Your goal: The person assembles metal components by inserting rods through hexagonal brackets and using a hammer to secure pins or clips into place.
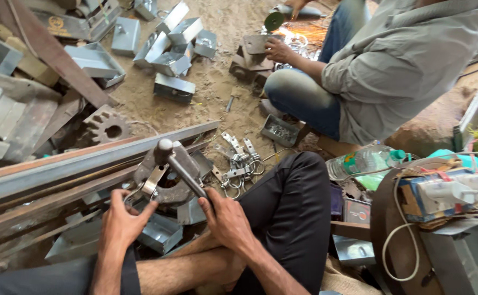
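The right hand is closed around the lower end of a grey steel lever that rises to a rounded knob on a small hand press. The left hand, just left of the press, pinches a thin bent wire piece at the press's lower edge with its fingers curled. The press sits against long rusty steel bars that run leftward from it. Just right of the press, a heap of small metal clips and rings lies on the sandy floor. Beyond the press, folded sheet-metal boxes lie scattered. Further right of the press another person crouches, a hand holding a metal plate beside grinder sparks
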